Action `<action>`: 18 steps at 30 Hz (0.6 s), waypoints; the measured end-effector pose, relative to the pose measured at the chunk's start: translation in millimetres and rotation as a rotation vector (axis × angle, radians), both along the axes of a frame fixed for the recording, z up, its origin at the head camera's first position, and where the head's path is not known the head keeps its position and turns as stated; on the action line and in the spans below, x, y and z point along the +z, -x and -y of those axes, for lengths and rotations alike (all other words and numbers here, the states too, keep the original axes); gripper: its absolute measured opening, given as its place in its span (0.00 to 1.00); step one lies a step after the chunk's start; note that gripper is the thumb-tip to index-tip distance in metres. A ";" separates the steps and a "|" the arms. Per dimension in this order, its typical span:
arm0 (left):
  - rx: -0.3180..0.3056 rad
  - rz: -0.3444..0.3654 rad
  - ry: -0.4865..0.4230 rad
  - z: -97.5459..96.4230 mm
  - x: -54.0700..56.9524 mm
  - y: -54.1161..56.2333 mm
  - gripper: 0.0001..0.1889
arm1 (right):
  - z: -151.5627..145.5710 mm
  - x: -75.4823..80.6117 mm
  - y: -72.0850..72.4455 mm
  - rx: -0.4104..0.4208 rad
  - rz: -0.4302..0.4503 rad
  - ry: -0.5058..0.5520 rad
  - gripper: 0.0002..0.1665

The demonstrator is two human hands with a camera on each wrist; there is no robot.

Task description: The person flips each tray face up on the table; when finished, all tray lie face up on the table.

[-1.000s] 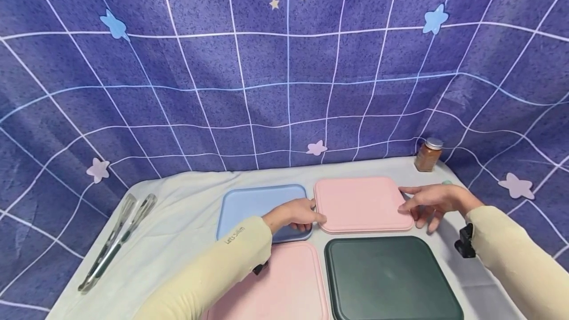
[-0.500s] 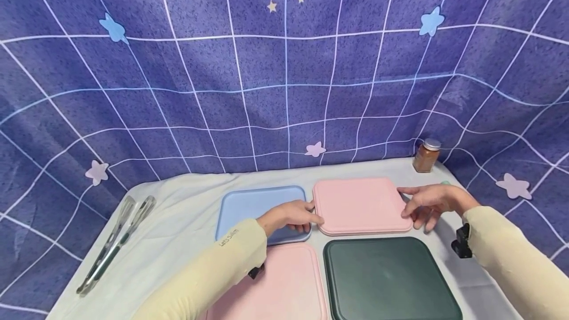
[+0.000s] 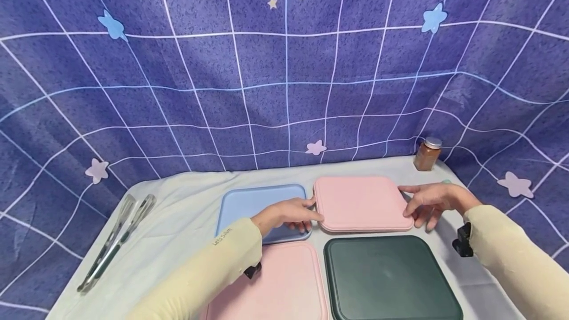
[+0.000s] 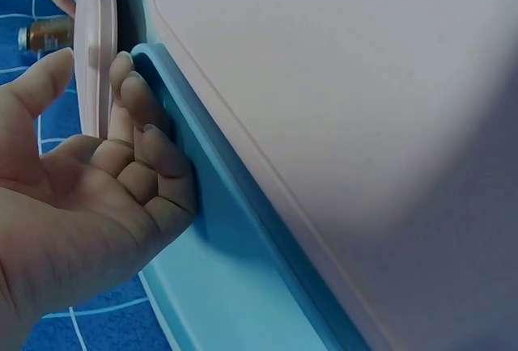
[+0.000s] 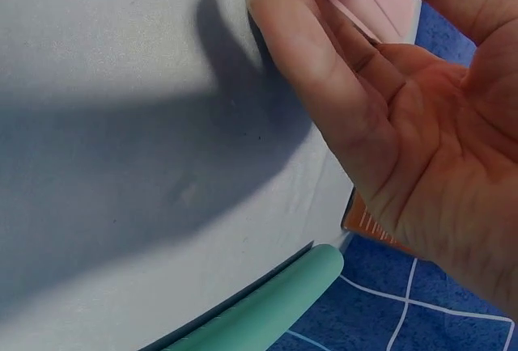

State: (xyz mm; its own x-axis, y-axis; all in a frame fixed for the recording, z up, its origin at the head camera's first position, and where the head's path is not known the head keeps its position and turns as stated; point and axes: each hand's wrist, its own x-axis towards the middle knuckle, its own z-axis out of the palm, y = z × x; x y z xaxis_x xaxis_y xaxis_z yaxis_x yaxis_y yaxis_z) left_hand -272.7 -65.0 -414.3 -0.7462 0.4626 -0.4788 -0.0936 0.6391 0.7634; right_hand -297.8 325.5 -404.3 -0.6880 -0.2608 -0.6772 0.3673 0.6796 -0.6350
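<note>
A pink rectangular tray (image 3: 360, 204) lies at the back right of the table, its side showing two layers in the left wrist view. At its left edge my left hand (image 3: 290, 213) holds the rim between thumb and forefinger, and the other fingers curl beneath over the blue tray (image 3: 244, 206). My right hand (image 3: 432, 202) holds the opposite short edge, thumb at the far side and fingers nearer. The right wrist view shows the palm (image 5: 437, 141) and a bit of pink between thumb and fingers.
Closer to me lie a second pink tray (image 3: 284, 280) and a dark green one (image 3: 391, 275). Metal tongs (image 3: 116, 246) lie far left. A brown jar (image 3: 427, 154) with a silver lid stands back right, near a teal rounded object (image 5: 275, 302). A curtain (image 3: 284, 63) hangs behind.
Almost nothing differs. My right fingertips have shifted slightly inward along the tray's right edge, and the head view has wobbled a little.
</note>
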 end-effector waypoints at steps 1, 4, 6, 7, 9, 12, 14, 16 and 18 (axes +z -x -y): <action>0.003 0.002 -0.005 0.0 0.7 -0.7 0.48 | 0.3 0.3 -0.5 0.004 -0.005 -0.002 0.67; 0.006 0.006 -0.020 -0.2 3.1 -3.1 0.49 | 1.4 0.6 -1.1 0.018 -0.013 -0.009 0.67; 0.008 0.014 -0.030 -0.1 4.8 -4.7 0.49 | 1.9 0.9 -0.9 0.029 -0.015 -0.010 0.67; 0.010 0.017 -0.038 -0.1 5.6 -5.4 0.49 | 2.2 1.1 -0.8 0.037 -0.016 -0.009 0.67; 0.014 0.023 -0.058 -0.1 7.1 -6.6 0.50 | 2.5 1.2 -0.2 0.044 -0.017 -0.009 0.67; 0.025 0.027 -0.104 0.1 8.4 -8.7 0.50 | 3.5 0.9 0.1 0.045 -0.018 -0.010 0.67; 0.034 0.026 -0.136 0.2 9.1 -9.5 0.50 | 4.0 1.1 0.4 0.042 -0.020 -0.008 0.67; 0.046 0.026 -0.166 -0.3 8.9 -10.3 0.50 | 3.4 0.3 0.8 0.039 -0.018 -0.003 0.66; 0.057 0.025 -0.191 -0.7 8.3 -10.9 0.50 | 2.4 0.1 0.9 0.044 -0.016 0.011 0.65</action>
